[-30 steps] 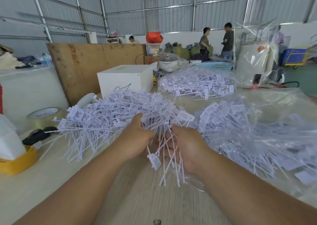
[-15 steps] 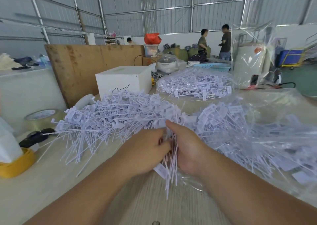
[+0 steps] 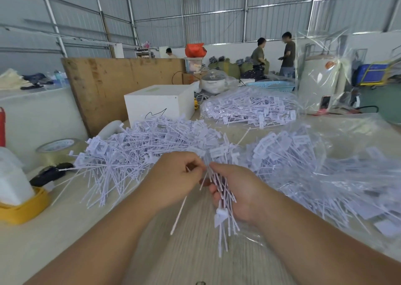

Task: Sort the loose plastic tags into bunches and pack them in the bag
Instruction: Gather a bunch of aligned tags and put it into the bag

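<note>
Tags mid-bunching, slip risk

Right hand (image 3: 236, 194) clenched round a small bunch (image 3: 223, 200) of tag stems, heads pointing toward the heap. Left hand (image 3: 175, 176) pinches one single tag (image 3: 180, 211), its stem hanging down over the table (image 3: 65, 230).

Risks: loose bunch could fan out and drop stems; the single tag's stem may snag neighbours and drag extras from the loose pile (image 3: 138, 150).

Counts: one loose pile, two clear bags holding tags, near bag (image 3: 338, 176) and far bag (image 3: 249, 109). Individual tags too many to count.
</note>
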{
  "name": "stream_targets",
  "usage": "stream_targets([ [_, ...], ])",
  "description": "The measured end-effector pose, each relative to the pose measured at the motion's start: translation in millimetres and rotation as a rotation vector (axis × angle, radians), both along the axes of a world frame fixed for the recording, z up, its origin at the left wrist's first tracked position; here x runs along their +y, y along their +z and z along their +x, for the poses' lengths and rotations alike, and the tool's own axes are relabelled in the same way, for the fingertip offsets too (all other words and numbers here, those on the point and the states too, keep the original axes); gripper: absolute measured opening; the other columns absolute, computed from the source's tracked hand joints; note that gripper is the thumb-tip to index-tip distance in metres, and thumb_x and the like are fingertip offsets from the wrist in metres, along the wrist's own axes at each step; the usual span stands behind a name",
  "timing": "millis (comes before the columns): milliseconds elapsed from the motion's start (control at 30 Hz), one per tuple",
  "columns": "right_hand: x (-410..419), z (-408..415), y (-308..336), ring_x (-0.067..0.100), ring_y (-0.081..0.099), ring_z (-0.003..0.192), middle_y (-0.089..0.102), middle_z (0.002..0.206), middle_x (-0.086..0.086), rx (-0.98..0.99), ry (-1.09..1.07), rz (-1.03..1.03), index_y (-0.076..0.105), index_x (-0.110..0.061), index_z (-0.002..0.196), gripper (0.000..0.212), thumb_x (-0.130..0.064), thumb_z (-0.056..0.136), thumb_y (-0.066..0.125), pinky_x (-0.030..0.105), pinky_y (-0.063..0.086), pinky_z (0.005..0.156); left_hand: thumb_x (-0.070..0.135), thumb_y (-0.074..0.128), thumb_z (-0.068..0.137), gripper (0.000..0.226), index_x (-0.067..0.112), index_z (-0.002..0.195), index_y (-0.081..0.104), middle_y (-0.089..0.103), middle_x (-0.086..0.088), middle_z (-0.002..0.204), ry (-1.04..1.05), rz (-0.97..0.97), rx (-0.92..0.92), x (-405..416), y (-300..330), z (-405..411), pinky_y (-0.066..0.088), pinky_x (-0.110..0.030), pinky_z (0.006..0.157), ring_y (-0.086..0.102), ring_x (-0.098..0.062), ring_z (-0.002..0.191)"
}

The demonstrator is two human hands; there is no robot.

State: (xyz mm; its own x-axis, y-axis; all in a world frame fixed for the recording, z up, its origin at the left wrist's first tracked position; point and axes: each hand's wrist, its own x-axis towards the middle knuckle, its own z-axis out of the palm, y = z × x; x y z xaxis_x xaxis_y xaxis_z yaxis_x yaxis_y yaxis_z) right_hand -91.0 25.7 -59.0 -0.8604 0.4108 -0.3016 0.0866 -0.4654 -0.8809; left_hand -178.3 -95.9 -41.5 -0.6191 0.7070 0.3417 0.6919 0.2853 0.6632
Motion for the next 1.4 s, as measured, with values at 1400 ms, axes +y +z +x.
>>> stream_targets([
  [1400, 1.8, 6.7, 1.0, 0.011, 0.023, 0.034, 0.03, 0.053, 0.001, 0.001, 0.102, -0.211, 0.044, -0.016, 0.046, 0.037, -0.006, 0.081, 0.052, 0.016, 0.017, 0.034, 0.027, 0.058, 0.089, 0.028, 0.022, 0.063, 0.048, 0.054, 0.006, 0.071, 0.181, -0.306, 0.174, 4.7, -17.9, -30.2, 0.039, -0.022, 0.057, 0.05, -0.006, 0.063],
])
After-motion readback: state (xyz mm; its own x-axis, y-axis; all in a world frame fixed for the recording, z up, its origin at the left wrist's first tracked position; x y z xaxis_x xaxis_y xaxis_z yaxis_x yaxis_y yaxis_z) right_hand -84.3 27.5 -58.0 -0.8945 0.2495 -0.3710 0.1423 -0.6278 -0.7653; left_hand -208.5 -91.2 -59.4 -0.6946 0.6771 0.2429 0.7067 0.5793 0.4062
